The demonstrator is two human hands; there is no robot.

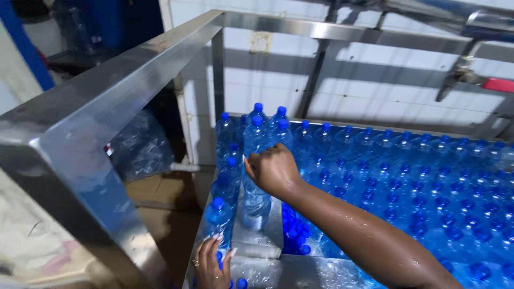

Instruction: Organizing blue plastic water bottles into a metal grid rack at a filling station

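Observation:
Many clear water bottles with blue caps [407, 182] stand packed on a steel table [300, 270]. My right hand [274, 170] reaches forward from the lower right, wet, with its fingers curled on the side of a tall bottle [256, 200] that stands on a steel ledge at the table's left end. My left hand [210, 266] is at the bottom edge. Its fingers wrap the lower part of another bottle [218, 217] at the left rim. More bottles [231, 160] stand in a row behind these two.
A steel frame rail [123, 80] runs from the near left up to the far corner, and another rail [342, 33] crosses the back. A white tiled wall [375, 91] stands behind. Bagged empty bottles [140, 144] lie on the floor at left. A red-handled tap [484, 81] is at the right.

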